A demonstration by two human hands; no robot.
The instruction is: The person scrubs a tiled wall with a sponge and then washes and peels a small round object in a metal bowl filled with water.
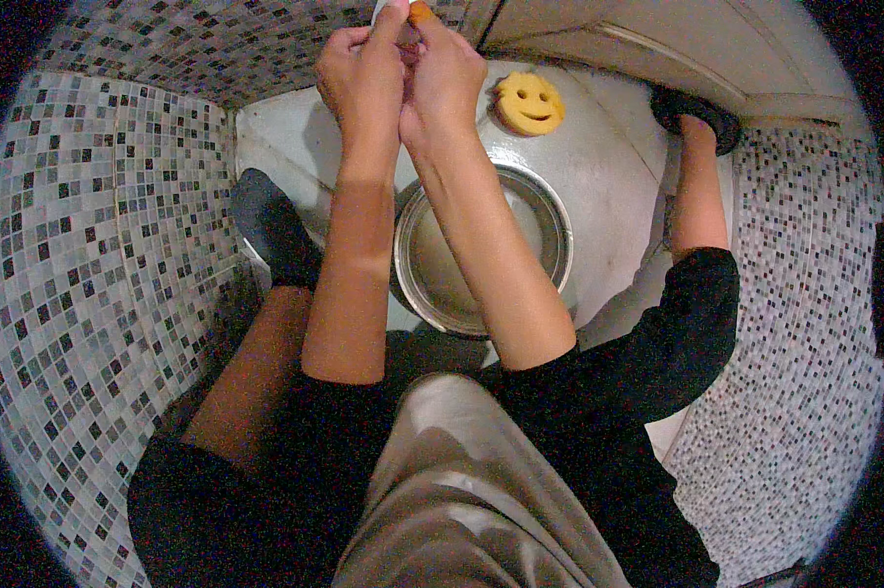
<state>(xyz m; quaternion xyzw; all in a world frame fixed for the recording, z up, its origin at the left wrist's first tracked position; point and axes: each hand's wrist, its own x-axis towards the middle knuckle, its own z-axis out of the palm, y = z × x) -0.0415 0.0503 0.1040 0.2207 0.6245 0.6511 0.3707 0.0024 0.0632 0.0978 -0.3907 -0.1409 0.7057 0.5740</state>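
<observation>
Both of my hands are raised close together at the top of the view, wrists nearly touching. My left hand (361, 66) has its fingers curled and its thumb pressed to a white object (380, 7), which the top edge of the picture cuts off. Beside it, my right hand (445, 77) is closed at a small orange thing (420, 12); whether this joins the white object cannot be told. Below my forearms, a round metal basin (565, 220) stands on the floor, partly hidden by my right arm. A yellow smiley-face sponge (531, 104) lies on the floor beyond it.
Mosaic-tiled walls rise at the left (82, 242) and right (794, 309). A pale panelled door (677, 44) stands at the upper right. My feet, in a dark slipper (269, 220) and a black shoe (728, 132), flank the basin on the light tiled floor (611, 198).
</observation>
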